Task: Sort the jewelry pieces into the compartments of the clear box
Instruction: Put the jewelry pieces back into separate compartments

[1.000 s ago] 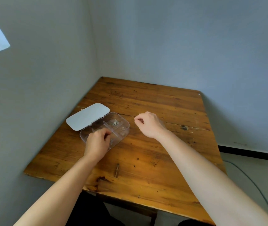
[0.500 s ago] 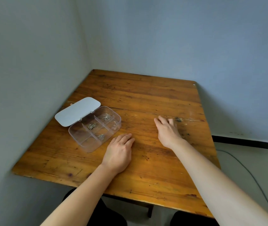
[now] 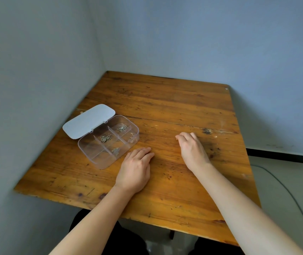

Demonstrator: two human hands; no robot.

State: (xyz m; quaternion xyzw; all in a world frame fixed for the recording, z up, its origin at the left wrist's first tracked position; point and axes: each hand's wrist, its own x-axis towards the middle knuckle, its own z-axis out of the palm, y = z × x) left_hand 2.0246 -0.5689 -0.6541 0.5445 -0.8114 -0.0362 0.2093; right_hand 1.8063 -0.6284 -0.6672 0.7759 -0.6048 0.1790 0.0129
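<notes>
The clear box sits on the left part of the wooden table, its white lid swung open toward the wall. Small metal jewelry pieces lie in separate compartments: one cluster in the middle back, one in the far back, one in the middle front, a small piece at the far right end. My left hand rests flat on the table just right of the box, holding nothing. My right hand lies palm down farther right, fingers slightly curled, empty.
The table stands in a corner, with walls close on the left and behind. A grey floor and a thin cable show to the right of the table edge. My dark-clothed legs are under the near edge.
My left hand left the box and came down flat on the table beside it. My right hand opened from a loose fist and settled on the table. The view shifted left.
</notes>
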